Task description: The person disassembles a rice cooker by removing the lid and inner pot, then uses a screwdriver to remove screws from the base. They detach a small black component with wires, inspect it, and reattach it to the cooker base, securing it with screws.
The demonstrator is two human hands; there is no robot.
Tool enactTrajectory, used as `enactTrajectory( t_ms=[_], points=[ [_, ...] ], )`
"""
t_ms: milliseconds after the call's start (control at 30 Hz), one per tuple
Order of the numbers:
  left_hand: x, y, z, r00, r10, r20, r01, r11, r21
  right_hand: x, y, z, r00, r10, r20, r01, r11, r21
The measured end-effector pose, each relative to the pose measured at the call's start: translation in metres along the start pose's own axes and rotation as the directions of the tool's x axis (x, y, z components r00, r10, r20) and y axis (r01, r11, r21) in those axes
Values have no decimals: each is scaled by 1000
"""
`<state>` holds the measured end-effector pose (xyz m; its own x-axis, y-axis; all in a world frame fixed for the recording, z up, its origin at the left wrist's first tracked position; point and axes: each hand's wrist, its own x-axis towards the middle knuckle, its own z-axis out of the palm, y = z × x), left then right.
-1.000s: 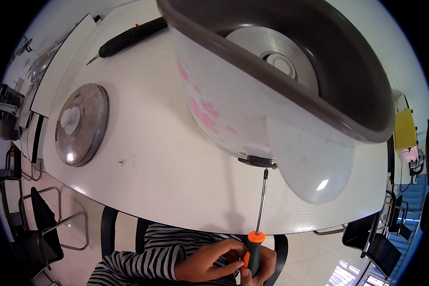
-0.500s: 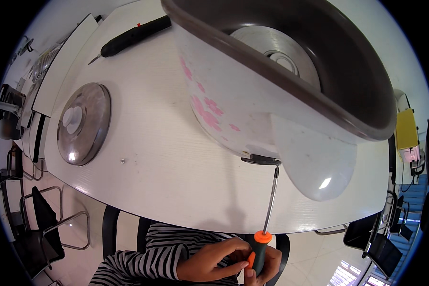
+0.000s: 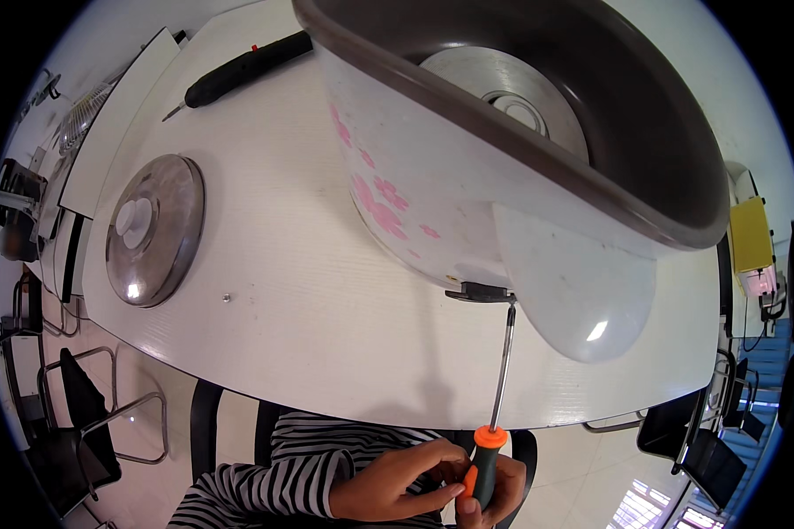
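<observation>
A white rice cooker body [image 3: 415,176] with pink flowers and a dark rim stands on the white table [image 3: 326,335]; its metal heating plate [image 3: 503,97] shows inside. A long screwdriver [image 3: 501,370] with an orange and black handle points up from the table's near edge. Its tip touches a small black bracket [image 3: 478,292] at the cooker's lower edge. My left hand [image 3: 397,485], in a striped sleeve, pinches the handle from the left. My right hand [image 3: 508,483] wraps the handle from the right and is partly hidden behind it.
A round metal lid [image 3: 154,229] with a white knob lies at the left of the table, a small loose screw [image 3: 227,298] beside it. A black pen-shaped tool [image 3: 238,70] lies at the far edge. Chairs [image 3: 79,423] stand at the left and right; a yellow box [image 3: 750,234] is far right.
The screwdriver's tip has shifted slightly right and up along the black bracket. Both hands stayed on the handle and moved a little to the right.
</observation>
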<state>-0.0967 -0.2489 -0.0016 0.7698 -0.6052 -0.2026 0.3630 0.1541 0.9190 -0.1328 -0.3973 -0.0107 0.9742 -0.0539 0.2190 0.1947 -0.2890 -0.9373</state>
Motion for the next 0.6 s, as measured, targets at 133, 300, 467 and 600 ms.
enactTrajectory(
  t_ms=[133,300,467,600],
  points=[
    [0,0,0,1000,2,8,-2,1000,27,-6,4,-2,999,29,20,-29,999,32],
    [-3,-3,1,1000,9,-10,-8,995,97,-14,11,-4,998,47,47,-49,998,44],
    [-3,0,-4,1000,5,3,-6,979,203,-18,23,1,999,-37,30,37,999,-9],
    [-2,24,-18,964,238,-121,-162,883,440,-19,28,1,997,-66,36,69,992,-103]
  ],
)
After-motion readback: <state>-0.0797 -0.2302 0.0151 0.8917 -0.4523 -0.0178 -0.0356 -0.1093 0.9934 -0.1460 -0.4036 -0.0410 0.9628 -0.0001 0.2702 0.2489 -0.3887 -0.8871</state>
